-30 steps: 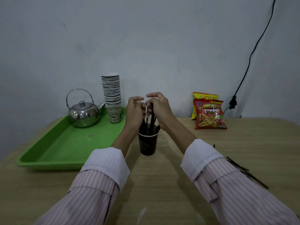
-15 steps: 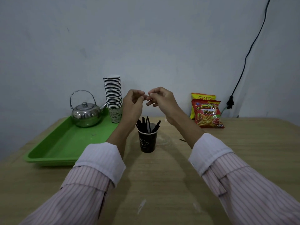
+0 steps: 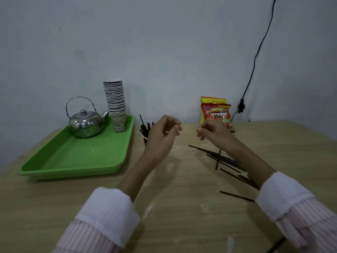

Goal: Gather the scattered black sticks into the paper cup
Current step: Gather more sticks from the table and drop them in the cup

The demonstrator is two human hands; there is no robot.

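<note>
Your left hand (image 3: 164,132) and right hand (image 3: 212,131) hover above the counter (image 3: 182,207), fingers loosely curled and holding nothing. The paper cup (image 3: 145,139), mostly hidden behind your left hand, has sticks standing in it. Scattered black sticks (image 3: 224,161) lie under your right forearm.

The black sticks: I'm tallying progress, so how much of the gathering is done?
Partly done. Several black sticks already stand in the paper cup, mostly hidden behind the left hand. Nothing is in hand: the left hand and right hand hover above the table, apparently empty. Left to do: the scattered pile under the right forearm, one lone stick nearer, and another at the lower edge.
</note>
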